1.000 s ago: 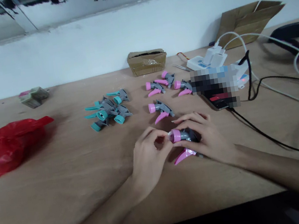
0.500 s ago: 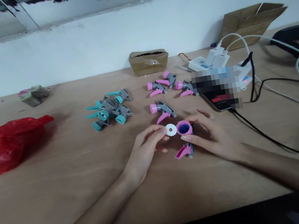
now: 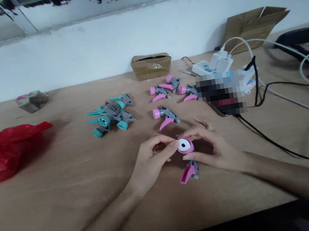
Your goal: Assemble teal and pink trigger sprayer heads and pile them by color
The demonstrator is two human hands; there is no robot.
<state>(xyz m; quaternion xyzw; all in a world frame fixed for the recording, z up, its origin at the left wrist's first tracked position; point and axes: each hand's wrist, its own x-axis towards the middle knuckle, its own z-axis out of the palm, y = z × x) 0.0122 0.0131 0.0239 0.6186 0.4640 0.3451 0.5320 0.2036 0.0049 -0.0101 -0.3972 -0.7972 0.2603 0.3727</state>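
Between thumb and fingers, my right hand (image 3: pixel 216 143) grips a pink and grey trigger sprayer head (image 3: pixel 187 173) by its pink collar, whose open end faces me. My left hand (image 3: pixel 156 156) pinches the edge of a white washer (image 3: pixel 185 145) with a dark centre hole. The washer lies over the collar's mouth, at least partly within its rim; how deep it sits I cannot tell. Just beyond my hands another pink and grey sprayer head (image 3: pixel 166 115) lies on the table, with several more behind it.
Teal and grey sprayer heads (image 3: pixel 110 114) lie in a pile left of centre. A red plastic bag (image 3: pixel 16 151) is at far left. A small cardboard box (image 3: pixel 152 67) stands by the wall. At right are a power strip (image 3: pixel 204 68), a phone and a black cable (image 3: pixel 268 147).
My left hand has brought the washer from beside the collar onto its mouth. The sprayer head in my right hand has come slightly lower and closer to me.
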